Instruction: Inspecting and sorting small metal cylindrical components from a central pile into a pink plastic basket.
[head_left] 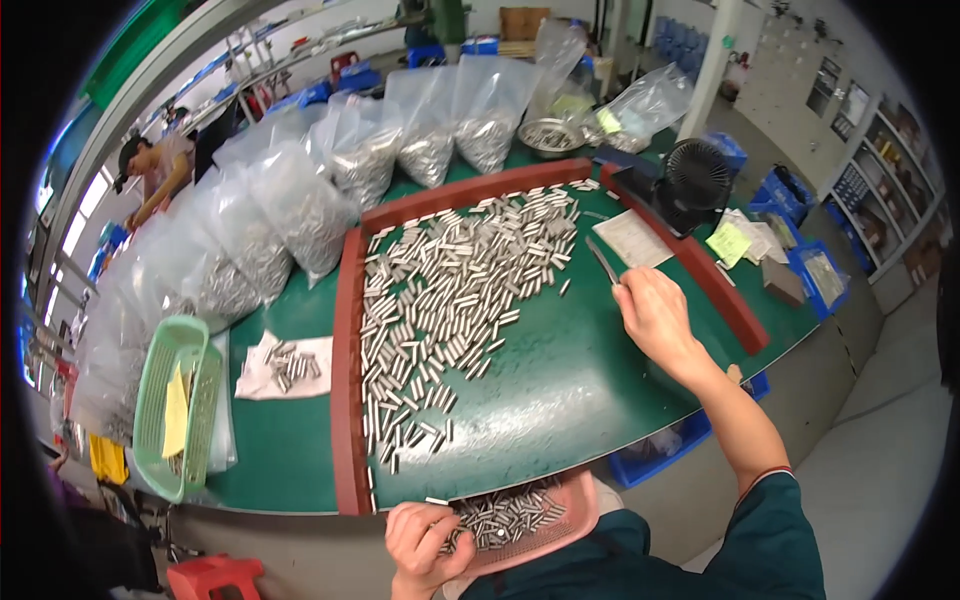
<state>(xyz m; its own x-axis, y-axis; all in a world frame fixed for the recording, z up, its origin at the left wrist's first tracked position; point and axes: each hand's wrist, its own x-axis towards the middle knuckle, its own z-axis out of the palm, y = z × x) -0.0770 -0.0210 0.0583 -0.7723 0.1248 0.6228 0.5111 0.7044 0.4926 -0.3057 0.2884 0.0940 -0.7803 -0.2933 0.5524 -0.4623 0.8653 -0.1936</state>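
left hand (425, 542) at pink basket (580, 508)

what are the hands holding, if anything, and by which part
The right hand holds a slim metal tool by its near end. The left hand is at the pink basket; its hold is unclear.

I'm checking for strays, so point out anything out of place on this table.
A small pile of metal pins lies on a white cloth outside the red rail, apart from the main heap. That looks odd, though perhaps deliberate.
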